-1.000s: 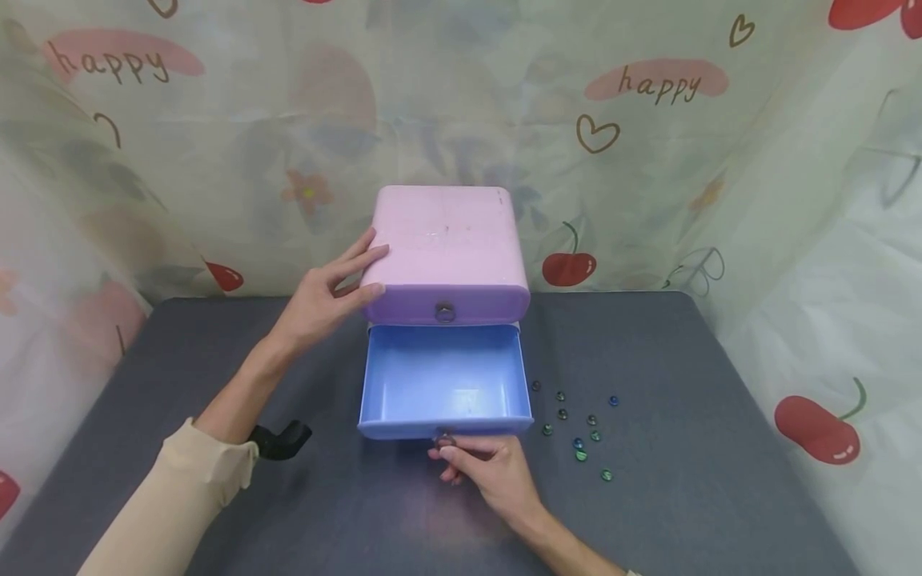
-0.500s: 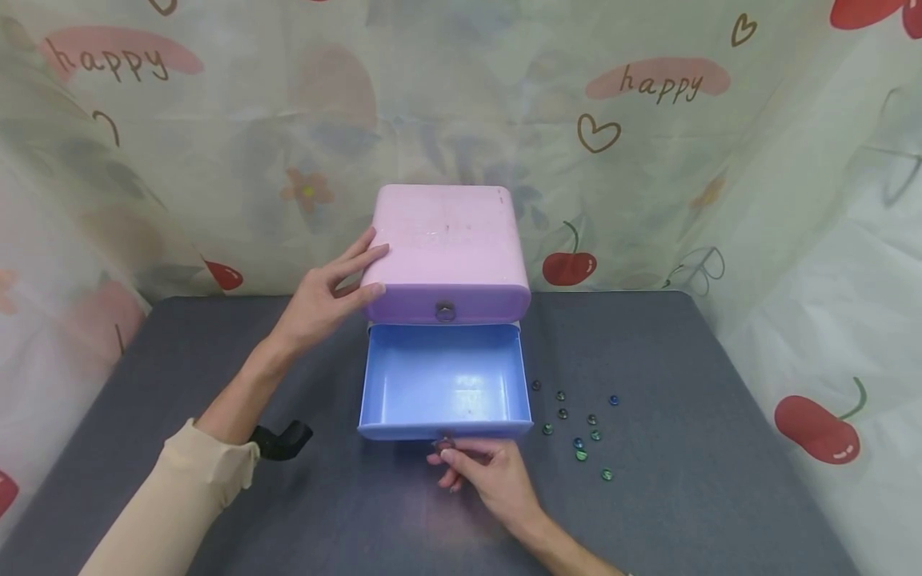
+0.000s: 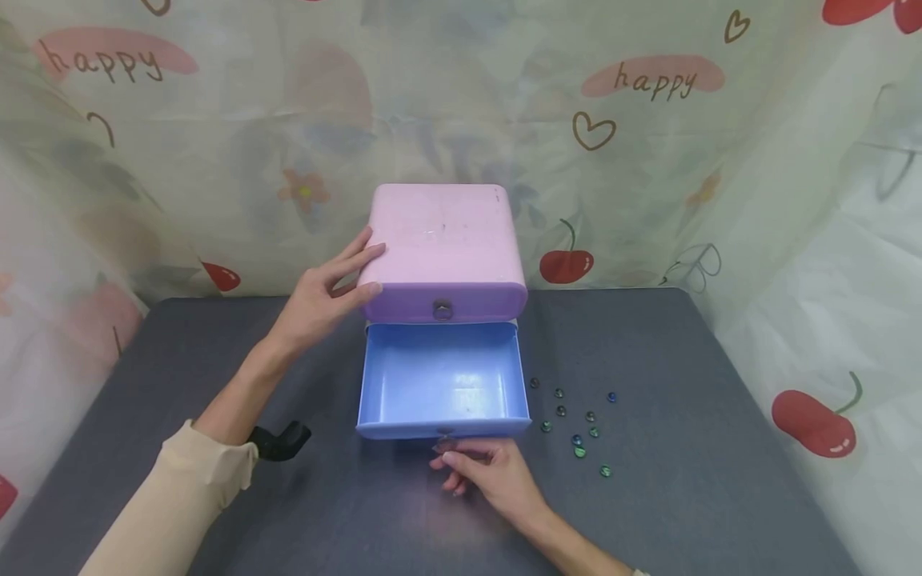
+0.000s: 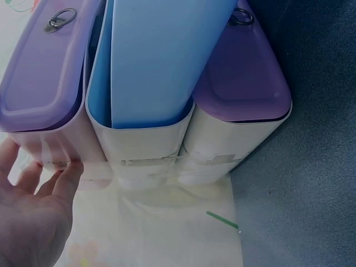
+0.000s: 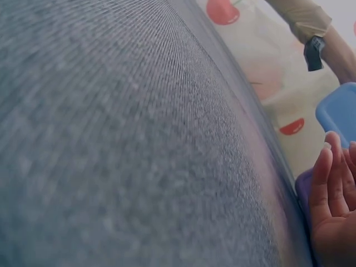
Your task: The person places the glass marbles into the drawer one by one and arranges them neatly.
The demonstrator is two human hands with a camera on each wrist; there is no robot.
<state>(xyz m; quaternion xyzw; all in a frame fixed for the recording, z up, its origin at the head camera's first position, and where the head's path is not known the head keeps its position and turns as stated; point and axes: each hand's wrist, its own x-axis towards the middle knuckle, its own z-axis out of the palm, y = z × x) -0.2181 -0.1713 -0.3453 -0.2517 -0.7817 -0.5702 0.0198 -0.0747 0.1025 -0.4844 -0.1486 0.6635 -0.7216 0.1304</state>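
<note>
left hand (image 3: 324,292) flat, fingers straight against pink drawer unit (image 3: 442,248); right hand (image 3: 490,472) released, loosely curled just before blue drawer (image 3: 442,382), pulled out over worktop (image 3: 684,496); beads (image 3: 576,424) beside.

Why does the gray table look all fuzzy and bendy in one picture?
Right wrist view: the camera sits so close that the table blurs and curves. Left wrist view: the drawer box looks pale and washed out. Head view: the blue drawer is sharp, with a soft glare spot.
</note>
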